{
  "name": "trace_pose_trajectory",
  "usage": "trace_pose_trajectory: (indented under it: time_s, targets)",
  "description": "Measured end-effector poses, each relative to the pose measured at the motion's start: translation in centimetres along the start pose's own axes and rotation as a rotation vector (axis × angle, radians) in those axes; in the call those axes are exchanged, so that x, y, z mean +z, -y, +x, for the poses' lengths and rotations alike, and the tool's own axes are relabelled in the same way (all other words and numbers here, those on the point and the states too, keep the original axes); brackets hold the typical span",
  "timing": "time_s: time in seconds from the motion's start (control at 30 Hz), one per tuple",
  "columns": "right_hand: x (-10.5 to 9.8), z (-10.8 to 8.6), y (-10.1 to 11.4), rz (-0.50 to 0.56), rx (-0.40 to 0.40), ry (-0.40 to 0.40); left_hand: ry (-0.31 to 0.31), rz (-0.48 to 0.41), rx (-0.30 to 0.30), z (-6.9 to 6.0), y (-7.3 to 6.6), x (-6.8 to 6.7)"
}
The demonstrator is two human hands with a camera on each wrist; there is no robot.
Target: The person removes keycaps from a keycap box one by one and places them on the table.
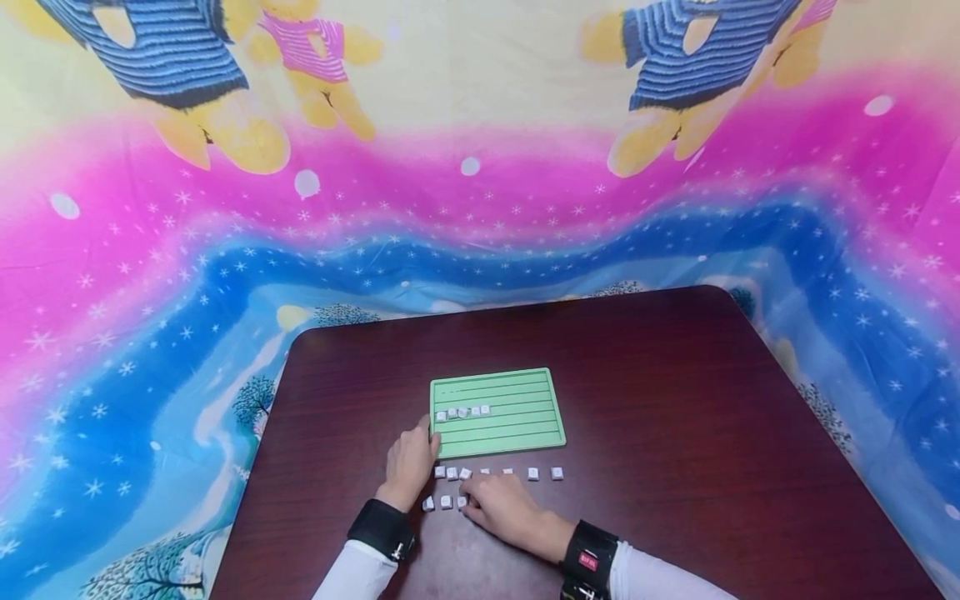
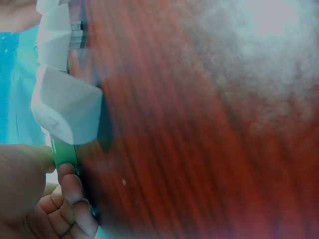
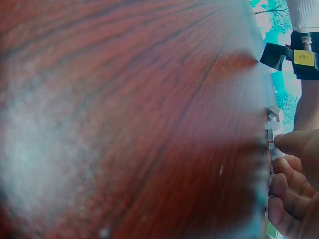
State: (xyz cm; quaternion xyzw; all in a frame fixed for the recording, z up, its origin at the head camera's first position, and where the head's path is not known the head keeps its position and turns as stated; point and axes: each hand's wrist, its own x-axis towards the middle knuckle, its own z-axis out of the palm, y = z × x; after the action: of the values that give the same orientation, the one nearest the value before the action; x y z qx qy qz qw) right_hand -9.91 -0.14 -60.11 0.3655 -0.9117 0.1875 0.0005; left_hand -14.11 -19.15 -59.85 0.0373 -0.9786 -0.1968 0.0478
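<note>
A green board (image 1: 525,429) with ridged rows holds several white keycaps (image 1: 463,412) side by side in one row. At its left edge my left hand (image 1: 408,462) grips the rim; in the left wrist view that hand (image 2: 60,204) has thumb and fingers around the green edge (image 2: 64,152). My right hand (image 1: 504,504) is in front of the board, thumb and forefinger at a white keycap (image 1: 462,502), the rightmost visible of the near row. From the right wrist, the thumb of this hand (image 3: 294,174) meets a keycap, with the other fingers curled beside it.
Between board and right hand runs a row of loose keycaps (image 1: 533,474), some partly behind the hand. Two more keycaps (image 1: 446,502) lie left of the right fingertips. The dark wooden table (image 1: 675,400) extends around the board; a patterned cloth (image 1: 465,217) hangs behind.
</note>
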Motion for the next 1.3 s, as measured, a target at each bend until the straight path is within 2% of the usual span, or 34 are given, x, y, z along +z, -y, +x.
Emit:
trace_pose_trajectory:
  time_s: [0.2, 0.67, 1.3]
  targets:
    - [0.2, -0.1, 0.0, -0.003, -0.002, 0.003, -0.023, -0.001, 0.015, 0.0, 0.0, 0.1]
    - [0.1, -0.3, -0.1, 0.008, -0.014, -0.002, -0.021, -0.002, 0.020, -0.1, 0.0, 0.0]
    - [-1.5, 0.1, -0.7, 0.034, -0.028, -0.105, -0.016, -0.003, 0.015, 0.0, 0.0, 0.0]
